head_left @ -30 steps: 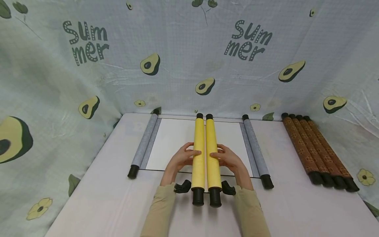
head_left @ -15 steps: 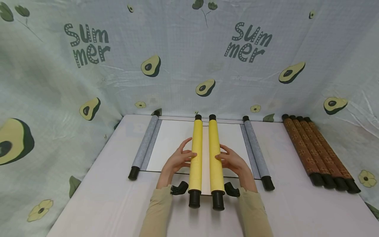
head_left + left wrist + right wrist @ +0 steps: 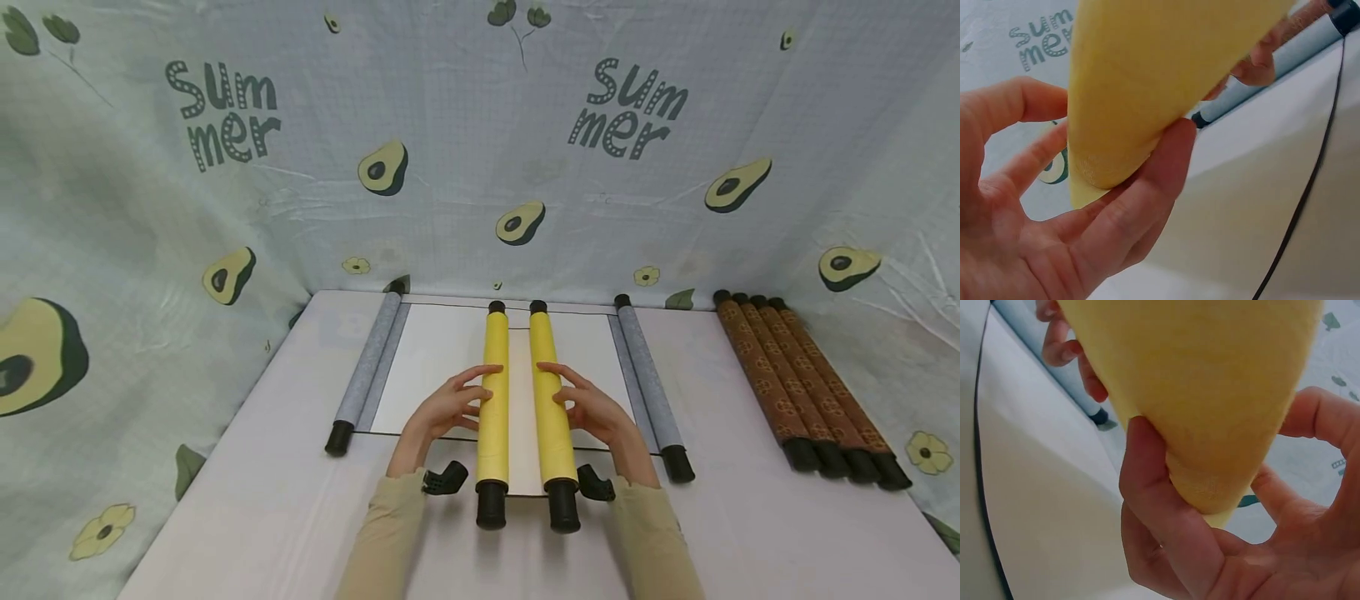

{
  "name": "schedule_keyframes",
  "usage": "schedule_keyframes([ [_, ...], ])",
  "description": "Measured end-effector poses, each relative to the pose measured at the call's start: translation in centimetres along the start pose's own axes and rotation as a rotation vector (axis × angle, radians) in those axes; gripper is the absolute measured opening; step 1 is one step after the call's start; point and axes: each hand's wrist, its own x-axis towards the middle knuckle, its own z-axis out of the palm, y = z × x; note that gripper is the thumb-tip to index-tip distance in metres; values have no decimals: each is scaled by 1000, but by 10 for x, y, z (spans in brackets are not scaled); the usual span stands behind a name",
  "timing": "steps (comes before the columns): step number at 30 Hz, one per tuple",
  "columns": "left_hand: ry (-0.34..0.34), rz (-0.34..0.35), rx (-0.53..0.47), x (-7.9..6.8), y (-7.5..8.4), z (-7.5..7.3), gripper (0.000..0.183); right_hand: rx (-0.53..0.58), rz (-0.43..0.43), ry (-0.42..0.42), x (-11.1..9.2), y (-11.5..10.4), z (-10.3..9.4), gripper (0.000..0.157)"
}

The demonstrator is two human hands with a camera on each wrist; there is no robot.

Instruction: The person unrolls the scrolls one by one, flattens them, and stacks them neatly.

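Left hand and right hand each curl fingers round one of two yellow, black-capped cylindrical rolls, pale strip between, over a white rectangular sheet; contact is hard to judge. Pinkish tabletop separates its grey roll from brown patterned cylinders.

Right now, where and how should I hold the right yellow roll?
Probably mid-length, from its outer right side, as the right grip does: the yellow roll is long and round, and the pale sheet spans its inner side.
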Motion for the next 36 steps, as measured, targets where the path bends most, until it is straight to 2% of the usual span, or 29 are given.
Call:
schedule_keyframes([
  [8,29,7,129,2,3,0,41,-98,-6,48,1,-1,4,32],
  [15,60,13,161,5,3,4,42,-206,-14,104,2,0,7,41],
  [23,101,14,159,9,-3,8,48,-231,-2,105,-3,-3,7,48],
  [30,92,17,123,7,3,8,50,-214,2,52,-4,-4,0,47],
  [36,44,26,137,6,6,1,50,-229,-4,27,-5,-5,-8,46],
])
